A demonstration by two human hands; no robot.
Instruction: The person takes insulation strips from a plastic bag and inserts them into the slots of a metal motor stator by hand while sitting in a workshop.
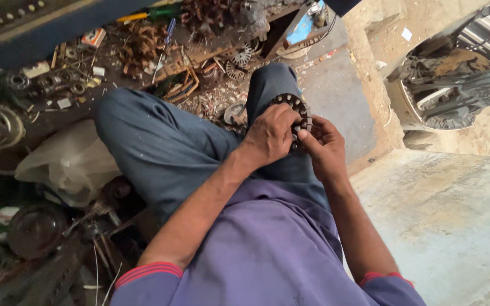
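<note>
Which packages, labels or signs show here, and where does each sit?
Small carton: top left among the scrap, rectangular, orange and white.
Plastic bag: left of the knee, crumpled, whitish.
Paper slip: top right on the tan wall, small, white.
No screens.

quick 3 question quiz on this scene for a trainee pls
1. True or false: both hands hold the round toothed metal ring on the knee.
2. What pale thing lies by the person's bent leg? A) plastic bag B) bucket C) helmet
3. Which hand covers more of the ring?

Key: 1 true. 2 A, the plastic bag. 3 The left hand; the right hand grips its edge.
</note>
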